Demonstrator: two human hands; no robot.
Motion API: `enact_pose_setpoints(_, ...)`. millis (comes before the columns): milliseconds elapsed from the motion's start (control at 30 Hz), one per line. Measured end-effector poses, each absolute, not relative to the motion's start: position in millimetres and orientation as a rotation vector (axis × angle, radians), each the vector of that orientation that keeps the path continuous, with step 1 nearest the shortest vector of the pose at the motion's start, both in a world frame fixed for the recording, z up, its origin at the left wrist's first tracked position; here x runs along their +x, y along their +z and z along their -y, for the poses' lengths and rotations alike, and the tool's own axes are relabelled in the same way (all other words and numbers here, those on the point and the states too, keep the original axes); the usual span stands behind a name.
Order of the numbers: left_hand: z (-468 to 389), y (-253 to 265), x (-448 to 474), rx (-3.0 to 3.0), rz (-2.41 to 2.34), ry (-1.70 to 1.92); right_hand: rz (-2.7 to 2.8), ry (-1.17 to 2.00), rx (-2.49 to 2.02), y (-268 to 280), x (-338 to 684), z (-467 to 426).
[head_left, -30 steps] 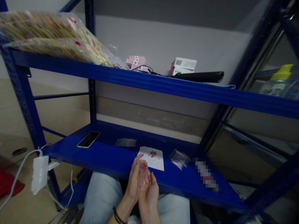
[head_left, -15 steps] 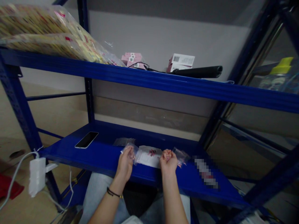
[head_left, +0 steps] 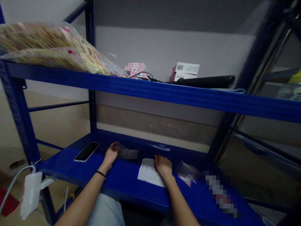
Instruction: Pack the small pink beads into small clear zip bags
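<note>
My left hand [head_left: 111, 155] is at the left end of some clear plastic bags [head_left: 129, 153] lying on the blue shelf, its fingers closed on a bag's edge. My right hand [head_left: 164, 165] rests over the upper right of a white sheet of paper [head_left: 147, 174]. Its fingers are curled downward, and what they hold, if anything, is hidden. Small red pieces [head_left: 154, 169] show on the paper beside those fingers. To the right lies a clear bag with small red-and-white pieces [head_left: 187, 173], apart from both hands.
A phone [head_left: 87, 152] lies at the shelf's left. A blurred-out item [head_left: 221, 194] is at the right. The upper shelf beam [head_left: 150, 91] crosses above my hands, with packed bags [head_left: 47, 58], pink boxes [head_left: 136, 67] and a black tube [head_left: 209, 81] over it. A white power strip [head_left: 31, 194] hangs at left.
My left hand has moved left and away from the paper, to the plastic bags. My right hand has turned over from holding pieces to palm-down on the paper. The view has shifted up.
</note>
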State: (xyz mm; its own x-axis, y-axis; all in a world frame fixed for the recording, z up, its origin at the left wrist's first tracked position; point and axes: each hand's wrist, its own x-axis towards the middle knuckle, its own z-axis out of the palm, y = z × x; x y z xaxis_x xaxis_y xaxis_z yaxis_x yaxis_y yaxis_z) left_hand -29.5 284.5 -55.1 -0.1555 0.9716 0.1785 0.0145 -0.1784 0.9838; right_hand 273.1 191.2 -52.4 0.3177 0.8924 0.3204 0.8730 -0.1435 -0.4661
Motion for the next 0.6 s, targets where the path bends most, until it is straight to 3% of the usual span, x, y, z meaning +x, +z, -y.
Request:
enact_pose_setpoints(100,-285,-59,-34,1.403,-1.336,1.45,1.766,-0.356,-2.045,-65,271,-188)
enact_pose_setpoints(200,-281,-59,-39,1.651,-1.463,1.459,1.825,-0.48,-2.001,-74,271,-188)
enact_pose_setpoints(367,-272,-59,-35,2.334,-1.659,1.075,1.856,-0.496,-1.907,-85,275,-190)
enact_pose_setpoints(600,-264,-73,-18,2.47,-1.468,0.787,1.83,-0.447,-1.771,-71,272,-184)
